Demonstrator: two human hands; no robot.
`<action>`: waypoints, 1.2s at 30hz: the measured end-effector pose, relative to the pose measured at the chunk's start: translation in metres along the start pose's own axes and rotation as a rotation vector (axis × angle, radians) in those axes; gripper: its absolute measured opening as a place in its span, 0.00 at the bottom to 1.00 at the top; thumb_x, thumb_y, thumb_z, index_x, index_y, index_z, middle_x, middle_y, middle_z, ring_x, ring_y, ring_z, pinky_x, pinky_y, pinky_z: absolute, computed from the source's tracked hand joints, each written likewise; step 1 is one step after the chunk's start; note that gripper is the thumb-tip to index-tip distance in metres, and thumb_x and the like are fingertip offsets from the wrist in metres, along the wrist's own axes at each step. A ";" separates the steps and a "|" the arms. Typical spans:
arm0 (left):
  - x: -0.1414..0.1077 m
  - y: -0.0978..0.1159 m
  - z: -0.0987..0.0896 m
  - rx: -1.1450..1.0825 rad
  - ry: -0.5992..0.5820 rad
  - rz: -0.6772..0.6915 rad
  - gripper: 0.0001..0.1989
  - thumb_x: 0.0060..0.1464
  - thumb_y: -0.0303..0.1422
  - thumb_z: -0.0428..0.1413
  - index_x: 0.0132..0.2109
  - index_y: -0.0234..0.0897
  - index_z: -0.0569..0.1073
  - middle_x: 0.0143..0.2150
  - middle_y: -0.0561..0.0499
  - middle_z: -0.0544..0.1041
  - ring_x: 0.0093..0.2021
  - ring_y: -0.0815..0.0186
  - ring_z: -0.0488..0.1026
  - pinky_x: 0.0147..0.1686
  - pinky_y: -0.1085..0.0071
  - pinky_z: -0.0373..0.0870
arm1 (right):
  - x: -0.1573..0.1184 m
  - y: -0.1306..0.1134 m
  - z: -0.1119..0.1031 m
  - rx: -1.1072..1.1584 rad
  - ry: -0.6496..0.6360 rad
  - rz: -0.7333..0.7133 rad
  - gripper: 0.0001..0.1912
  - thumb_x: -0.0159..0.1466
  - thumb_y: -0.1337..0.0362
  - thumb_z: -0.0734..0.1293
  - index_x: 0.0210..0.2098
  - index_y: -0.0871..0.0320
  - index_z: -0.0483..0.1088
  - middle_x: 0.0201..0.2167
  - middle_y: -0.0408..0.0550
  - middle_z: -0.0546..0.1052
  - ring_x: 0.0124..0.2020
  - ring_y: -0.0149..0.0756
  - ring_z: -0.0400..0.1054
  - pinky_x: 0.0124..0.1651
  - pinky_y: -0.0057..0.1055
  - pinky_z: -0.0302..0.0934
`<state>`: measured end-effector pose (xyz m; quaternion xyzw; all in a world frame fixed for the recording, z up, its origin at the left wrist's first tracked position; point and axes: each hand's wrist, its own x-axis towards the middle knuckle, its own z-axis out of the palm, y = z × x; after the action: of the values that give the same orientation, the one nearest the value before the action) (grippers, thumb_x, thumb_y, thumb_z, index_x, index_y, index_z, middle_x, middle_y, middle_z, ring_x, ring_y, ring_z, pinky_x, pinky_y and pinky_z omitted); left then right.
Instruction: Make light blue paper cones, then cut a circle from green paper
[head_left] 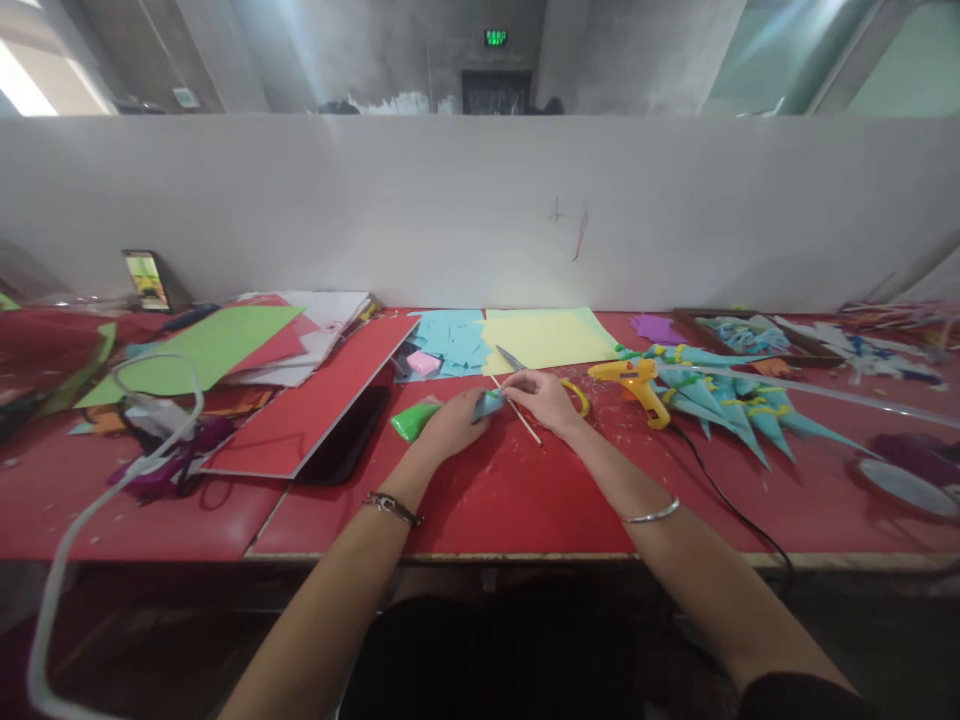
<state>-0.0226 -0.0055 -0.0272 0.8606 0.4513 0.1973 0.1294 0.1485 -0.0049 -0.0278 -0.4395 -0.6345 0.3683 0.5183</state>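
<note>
My left hand [455, 424] is closed around a small blue paper cone [487, 404] with a bit of green at its upper edge. The fingers of my right hand [543, 396] are pinched together at the cone's right end; what lies between them is too small to make out. A thin pale stick [525, 424] lies on the red table [517, 510] under my right hand. Beside my left hand sits a bag of bright green clay [414, 421]. Scissors [509, 357] point away just behind my right hand, and a roll of yellow material [576, 398] is partly hidden by it.
A yellow glue gun [634, 387] with a black cord lies to the right, before finished blue cones [739, 405] with yellow trim. Blue paper pieces [450, 340] and a yellow sheet [551, 338] lie behind. A red board [315, 400] leans at left, near a white bent stand [67, 560].
</note>
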 end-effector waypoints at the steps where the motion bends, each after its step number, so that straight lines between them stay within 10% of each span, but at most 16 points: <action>1: 0.000 0.000 0.000 0.007 -0.002 -0.013 0.13 0.48 0.31 0.49 0.44 0.35 0.65 0.39 0.43 0.73 0.40 0.59 0.70 0.37 0.66 0.64 | 0.000 0.001 0.000 0.013 0.002 -0.004 0.08 0.48 0.62 0.67 0.26 0.60 0.69 0.25 0.44 0.75 0.30 0.33 0.69 0.38 0.32 0.63; 18: -0.002 0.007 -0.002 -0.080 0.052 -0.041 0.16 0.53 0.33 0.46 0.48 0.33 0.58 0.39 0.42 0.73 0.37 0.59 0.72 0.35 0.66 0.65 | -0.009 -0.012 0.012 -0.188 -0.011 -0.288 0.03 0.54 0.65 0.65 0.27 0.58 0.70 0.28 0.47 0.72 0.31 0.35 0.67 0.32 0.31 0.63; 36: -0.004 0.008 -0.005 0.095 0.095 0.011 0.20 0.54 0.31 0.47 0.54 0.33 0.56 0.51 0.39 0.69 0.47 0.56 0.70 0.39 0.64 0.67 | -0.006 -0.008 0.012 -0.149 0.058 -0.265 0.03 0.52 0.66 0.65 0.27 0.58 0.68 0.23 0.42 0.69 0.24 0.31 0.62 0.28 0.28 0.58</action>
<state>-0.0206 -0.0127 -0.0207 0.8578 0.4612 0.2170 0.0659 0.1355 -0.0134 -0.0246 -0.3995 -0.6973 0.2357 0.5464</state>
